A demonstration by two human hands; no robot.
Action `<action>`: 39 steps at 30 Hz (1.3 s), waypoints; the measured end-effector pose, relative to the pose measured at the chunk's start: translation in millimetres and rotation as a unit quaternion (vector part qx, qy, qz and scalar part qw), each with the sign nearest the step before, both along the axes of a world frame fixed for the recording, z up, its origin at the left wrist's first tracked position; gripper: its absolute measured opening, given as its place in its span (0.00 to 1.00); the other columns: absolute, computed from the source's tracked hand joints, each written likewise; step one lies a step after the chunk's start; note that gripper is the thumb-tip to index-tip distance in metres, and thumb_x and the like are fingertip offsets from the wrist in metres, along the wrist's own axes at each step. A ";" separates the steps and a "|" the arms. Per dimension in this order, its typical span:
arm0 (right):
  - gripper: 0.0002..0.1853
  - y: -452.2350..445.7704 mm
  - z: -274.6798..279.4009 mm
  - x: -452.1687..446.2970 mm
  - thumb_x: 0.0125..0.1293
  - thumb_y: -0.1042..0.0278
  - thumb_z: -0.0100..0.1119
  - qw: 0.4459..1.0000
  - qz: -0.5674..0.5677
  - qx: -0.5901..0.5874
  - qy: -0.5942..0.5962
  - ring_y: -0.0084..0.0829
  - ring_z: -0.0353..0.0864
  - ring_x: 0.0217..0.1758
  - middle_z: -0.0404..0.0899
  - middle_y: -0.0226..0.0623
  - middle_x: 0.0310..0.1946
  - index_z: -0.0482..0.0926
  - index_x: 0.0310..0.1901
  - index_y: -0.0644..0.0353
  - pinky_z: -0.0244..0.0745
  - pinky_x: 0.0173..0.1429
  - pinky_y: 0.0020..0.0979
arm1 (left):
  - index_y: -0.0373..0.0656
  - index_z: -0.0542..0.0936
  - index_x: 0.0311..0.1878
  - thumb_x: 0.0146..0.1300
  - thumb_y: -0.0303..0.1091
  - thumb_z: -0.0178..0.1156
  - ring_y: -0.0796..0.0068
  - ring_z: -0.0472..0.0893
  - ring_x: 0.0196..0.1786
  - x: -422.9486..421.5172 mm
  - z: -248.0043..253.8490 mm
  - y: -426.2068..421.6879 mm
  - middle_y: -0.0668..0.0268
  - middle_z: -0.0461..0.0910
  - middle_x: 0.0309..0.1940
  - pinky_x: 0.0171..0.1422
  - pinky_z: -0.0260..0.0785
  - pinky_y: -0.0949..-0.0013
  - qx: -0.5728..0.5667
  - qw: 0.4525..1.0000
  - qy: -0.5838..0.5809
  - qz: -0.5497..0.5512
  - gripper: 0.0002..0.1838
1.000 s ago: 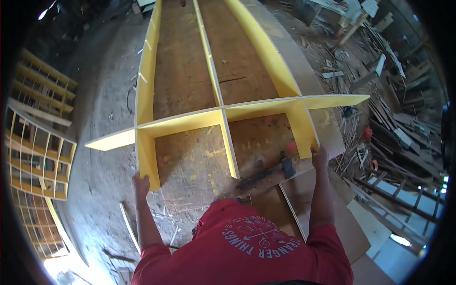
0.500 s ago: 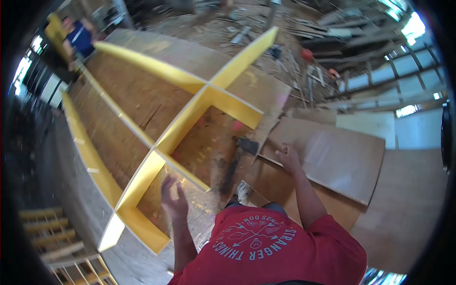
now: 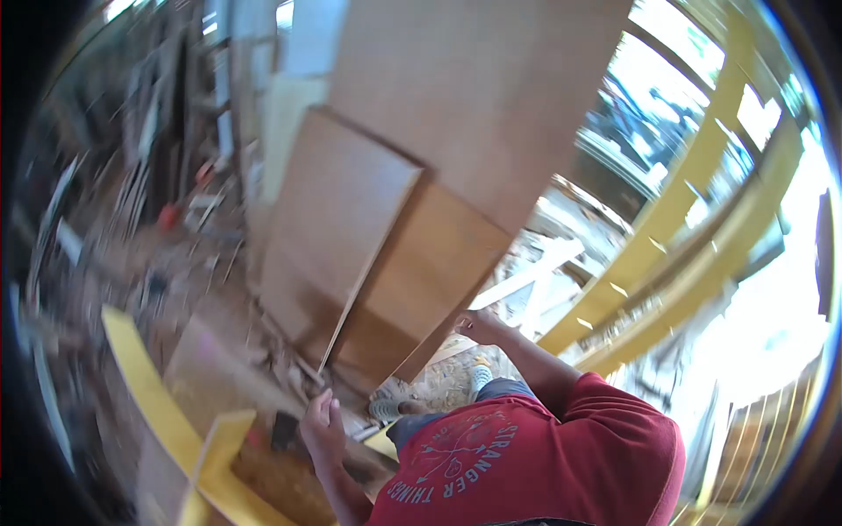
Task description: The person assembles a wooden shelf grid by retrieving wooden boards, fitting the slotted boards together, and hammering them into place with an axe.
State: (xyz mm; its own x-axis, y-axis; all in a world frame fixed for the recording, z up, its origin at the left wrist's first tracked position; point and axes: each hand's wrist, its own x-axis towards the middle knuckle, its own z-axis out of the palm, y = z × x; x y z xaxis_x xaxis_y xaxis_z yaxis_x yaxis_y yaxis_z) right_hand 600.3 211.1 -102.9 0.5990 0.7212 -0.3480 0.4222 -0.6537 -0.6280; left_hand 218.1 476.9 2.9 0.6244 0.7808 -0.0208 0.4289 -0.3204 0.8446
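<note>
My left hand [image 3: 323,428] is raised above the yellow-edged frame, its fingers partly bent and apart with nothing in them. Close to it is the lower corner of a brown plywood panel [image 3: 338,206], which leans on other sheets. My right hand [image 3: 478,327] is beside the lower edge of an orange-brown plywood sheet [image 3: 430,263]. Its fingers look curled but are blurred, and I cannot tell whether they touch the sheet. A dark hammer head [image 3: 284,431] lies on the worktop behind my left hand, mostly hidden.
Yellow strips [image 3: 158,394] stand on the worktop at lower left. A larger plywood sheet [image 3: 474,96] leans behind the panels. Curved yellow ribs [image 3: 649,237] rise at right. Wood scraps [image 3: 197,254] litter the ground at left. My feet are on a littered floor [image 3: 447,386].
The view has swung right, from the yellow frame on the worktop to the leaning plywood sheets. My right hand has dropped lower, by the sheet's edge; my left hand stays raised.
</note>
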 end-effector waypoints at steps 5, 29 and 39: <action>0.23 -181.1 0.9 21.8 0.71 0.52 0.69 0.975 -0.223 0.000 -0.011 0.48 0.91 0.51 0.91 0.48 0.46 0.84 0.58 0.60 0.84 0.57 0.45 | 0.38 0.86 0.60 0.74 0.32 0.64 0.57 0.89 0.54 103.7 14.3 -51.1 0.52 0.90 0.51 0.62 0.79 0.56 0.029 0.987 0.043 -0.152 0.15; 0.31 -648.1 123.1 360.6 0.72 0.58 0.72 0.717 -0.551 0.384 -0.187 0.35 0.84 0.63 0.85 0.48 0.59 0.74 0.69 0.67 0.78 0.66 0.36 | 0.37 0.86 0.60 0.71 0.34 0.67 0.63 0.91 0.55 338.5 -3.6 -406.0 0.54 0.91 0.51 0.63 0.80 0.62 -0.013 0.942 0.109 -0.317 0.18; 0.48 -687.4 173.6 506.4 0.61 0.34 0.77 0.651 -0.633 0.189 -0.374 0.48 0.74 0.76 0.66 0.55 0.77 0.74 0.69 0.69 0.68 0.78 0.43 | 0.37 0.86 0.60 0.70 0.35 0.67 0.60 0.91 0.54 433.0 -11.6 -420.4 0.51 0.91 0.50 0.61 0.81 0.60 0.009 0.924 0.132 -0.358 0.19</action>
